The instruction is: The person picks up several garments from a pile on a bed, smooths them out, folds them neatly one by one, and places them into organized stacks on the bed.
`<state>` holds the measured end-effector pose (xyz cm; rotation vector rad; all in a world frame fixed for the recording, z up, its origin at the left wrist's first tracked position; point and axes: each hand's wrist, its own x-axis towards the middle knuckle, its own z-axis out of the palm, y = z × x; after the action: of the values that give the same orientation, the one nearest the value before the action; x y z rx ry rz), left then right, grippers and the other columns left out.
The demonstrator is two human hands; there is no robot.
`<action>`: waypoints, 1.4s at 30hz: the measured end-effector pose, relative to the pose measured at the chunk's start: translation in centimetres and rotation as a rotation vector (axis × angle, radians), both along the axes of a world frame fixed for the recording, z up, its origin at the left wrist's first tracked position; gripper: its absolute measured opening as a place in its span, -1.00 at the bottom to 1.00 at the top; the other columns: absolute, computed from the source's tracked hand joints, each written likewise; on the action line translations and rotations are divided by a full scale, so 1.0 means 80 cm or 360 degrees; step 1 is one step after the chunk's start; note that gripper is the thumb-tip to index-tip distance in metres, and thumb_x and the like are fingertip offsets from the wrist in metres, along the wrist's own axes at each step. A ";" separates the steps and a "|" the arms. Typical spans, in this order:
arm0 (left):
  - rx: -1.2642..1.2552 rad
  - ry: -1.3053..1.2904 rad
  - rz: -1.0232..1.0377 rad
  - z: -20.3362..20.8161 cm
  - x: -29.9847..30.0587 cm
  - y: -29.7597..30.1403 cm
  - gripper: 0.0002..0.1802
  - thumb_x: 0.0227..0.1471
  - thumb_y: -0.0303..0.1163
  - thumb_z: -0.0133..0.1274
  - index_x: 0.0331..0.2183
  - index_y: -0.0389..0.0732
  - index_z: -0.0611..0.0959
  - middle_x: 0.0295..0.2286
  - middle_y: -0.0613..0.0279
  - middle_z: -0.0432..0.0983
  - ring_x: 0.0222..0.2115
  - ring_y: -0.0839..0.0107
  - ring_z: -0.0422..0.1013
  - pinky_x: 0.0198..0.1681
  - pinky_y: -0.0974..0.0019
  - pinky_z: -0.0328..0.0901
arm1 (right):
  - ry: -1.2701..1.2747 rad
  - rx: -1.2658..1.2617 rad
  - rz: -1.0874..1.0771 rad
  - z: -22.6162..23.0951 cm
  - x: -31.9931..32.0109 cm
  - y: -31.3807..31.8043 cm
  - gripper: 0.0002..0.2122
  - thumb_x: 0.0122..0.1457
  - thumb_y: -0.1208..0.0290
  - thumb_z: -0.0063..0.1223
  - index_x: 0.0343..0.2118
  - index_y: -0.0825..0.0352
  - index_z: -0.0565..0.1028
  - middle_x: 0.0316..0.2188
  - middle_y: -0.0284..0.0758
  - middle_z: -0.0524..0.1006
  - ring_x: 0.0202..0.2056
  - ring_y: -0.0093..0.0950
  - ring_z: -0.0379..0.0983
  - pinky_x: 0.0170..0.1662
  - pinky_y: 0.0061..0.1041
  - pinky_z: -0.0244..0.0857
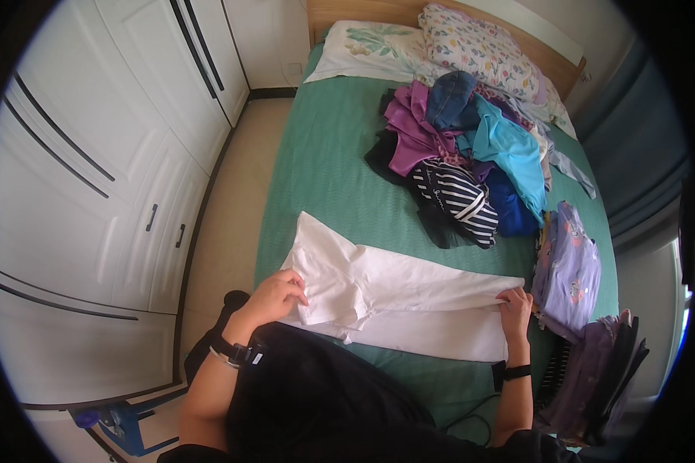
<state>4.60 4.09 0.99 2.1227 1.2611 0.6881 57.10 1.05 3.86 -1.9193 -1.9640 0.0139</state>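
Observation:
A white shirt (432, 282) lies spread sideways on the green bed sheet in front of me, its long side folded over. What looks like a short sleeve turns back over its left part. My left hand (274, 297) pinches the fabric at that left end, fingers curled around the edge. At the opposite end, my right hand (515, 305) holds the upper corner between thumb and fingers. Both hands rest low, close to the sheet, and the cloth between them lies mostly flat with some creases near the sleeve.
The green sheet (316, 154) covers the bed. A heap of mixed clothes (471, 147) lies beyond the shirt. Stacks of folded lilac clothes (567, 270) and dark clothes (594, 378) line the right edge. Pillows (479, 46) are at the headboard; white cabinets (93, 154) stand left.

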 end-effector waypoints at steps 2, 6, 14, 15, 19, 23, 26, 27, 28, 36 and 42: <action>0.0049 0.0055 -0.0075 -0.011 -0.010 0.010 -0.70 -0.23 -0.69 -0.01 -0.41 -0.15 0.66 -0.33 0.17 0.42 -0.31 0.27 0.39 -0.20 0.33 0.30 | 0.0053 -0.0006 -0.0031 -0.002 0.000 -0.007 -0.87 -0.23 0.61 -0.02 -0.56 0.26 0.51 -0.56 -0.33 0.42 -0.36 -0.33 0.38 -0.16 -0.39 0.12; -0.0089 -0.0293 0.0770 -0.034 0.000 0.067 -0.71 -0.15 -0.64 -0.03 -0.30 -0.19 0.59 -0.33 0.09 0.46 -0.35 0.22 0.43 -0.27 0.29 0.33 | 0.0047 -0.0015 0.0016 -0.026 -0.001 -0.030 -0.85 -0.24 0.62 0.01 -0.55 0.25 0.52 -0.55 -0.33 0.43 -0.34 -0.33 0.37 -0.13 -0.35 0.14; -0.0345 -0.0414 0.1012 -0.071 0.013 0.124 -0.81 -0.09 -0.46 0.11 -0.35 -0.30 0.56 -0.58 0.21 0.49 -0.55 0.35 0.41 -0.46 0.32 0.29 | 0.0060 -0.0061 0.0054 -0.005 -0.015 -0.023 -0.83 -0.22 0.61 0.01 -0.52 0.25 0.55 -0.53 -0.33 0.43 -0.33 -0.33 0.38 -0.13 -0.36 0.14; -0.0477 -0.0858 0.1020 -0.062 0.020 0.129 -0.84 -0.10 -0.46 0.12 -0.38 -0.29 0.56 -0.59 0.27 0.46 -0.59 0.43 0.36 -0.51 0.37 0.24 | 0.0105 0.0056 -0.0023 0.002 -0.010 -0.018 -0.83 -0.23 0.64 0.01 -0.53 0.26 0.55 -0.53 -0.31 0.43 -0.34 -0.32 0.38 -0.18 -0.37 0.17; -0.0812 -0.1402 0.1098 -0.069 0.008 0.133 -0.89 -0.07 -0.50 0.09 -0.39 -0.25 0.57 -0.53 0.33 0.46 -0.56 0.52 0.35 -0.50 0.44 0.24 | 0.0380 0.0338 -0.0120 -0.004 0.013 -0.018 -0.80 -0.28 0.72 -0.01 -0.55 0.32 0.55 -0.54 -0.25 0.41 -0.41 -0.29 0.39 -0.33 -0.41 0.25; -0.0823 -0.1356 0.1120 -0.110 -0.005 0.124 -0.96 -0.08 -0.53 0.04 -0.51 -0.20 0.50 -0.61 0.43 0.35 -0.62 0.62 0.22 -0.61 0.47 0.12 | 0.0212 0.0120 0.0024 -0.029 0.012 -0.029 -0.79 -0.29 0.71 0.05 -0.54 0.27 0.58 -0.53 -0.31 0.42 -0.41 -0.30 0.38 -0.29 -0.40 0.27; -0.0896 -0.1427 0.1043 -0.088 0.024 0.132 -0.93 0.04 -0.46 -0.03 -0.39 -0.24 0.49 -0.50 0.32 0.42 -0.49 0.54 0.34 -0.44 0.42 0.27 | 0.0205 0.0132 -0.0048 -0.037 0.023 -0.026 -0.83 -0.24 0.64 0.10 -0.53 0.22 0.59 -0.52 -0.36 0.43 -0.38 -0.35 0.39 -0.21 -0.39 0.23; -0.0922 -0.1424 0.1013 -0.087 0.028 0.132 -0.93 0.04 -0.46 -0.03 -0.39 -0.24 0.49 -0.50 0.32 0.42 -0.49 0.54 0.34 -0.44 0.42 0.27 | 0.0219 0.0126 -0.0020 -0.041 0.025 -0.023 -0.84 -0.22 0.62 0.10 -0.54 0.22 0.59 -0.52 -0.37 0.43 -0.37 -0.36 0.39 -0.20 -0.38 0.22; -0.0859 -0.1454 0.1077 -0.081 0.029 0.134 -0.90 0.06 -0.44 -0.03 -0.35 -0.26 0.49 -0.48 0.30 0.44 -0.48 0.52 0.35 -0.42 0.40 0.29 | 0.0245 0.0155 -0.0044 -0.040 0.022 -0.019 -0.85 -0.19 0.63 0.09 -0.54 0.23 0.59 -0.52 -0.39 0.43 -0.36 -0.37 0.39 -0.19 -0.37 0.22; -0.1163 -0.1649 0.0961 -0.048 0.038 0.081 -0.66 0.09 -0.32 -0.01 -0.11 -0.25 0.41 -0.24 0.21 0.47 -0.24 0.41 0.42 -0.18 0.33 0.35 | 0.0356 -0.0004 -0.0034 -0.074 0.029 -0.026 -0.80 -0.25 0.68 0.10 -0.49 0.27 0.56 -0.46 -0.31 0.46 -0.33 -0.31 0.42 -0.21 -0.38 0.30; -0.0759 -0.1191 0.0697 -0.065 0.055 0.069 -0.52 -0.14 -0.58 0.16 -0.13 -0.30 0.38 -0.32 0.18 0.50 -0.33 0.46 0.45 -0.26 0.43 0.34 | 0.0316 0.0000 -0.0116 -0.043 0.026 -0.039 -0.79 -0.24 0.73 0.02 -0.49 0.32 0.53 -0.44 -0.26 0.46 -0.36 -0.26 0.42 -0.31 -0.39 0.34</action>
<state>9.03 9.64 -4.20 1.0465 1.2750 1.0979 59.20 -2.08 0.43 -1.9087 -1.7645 0.1776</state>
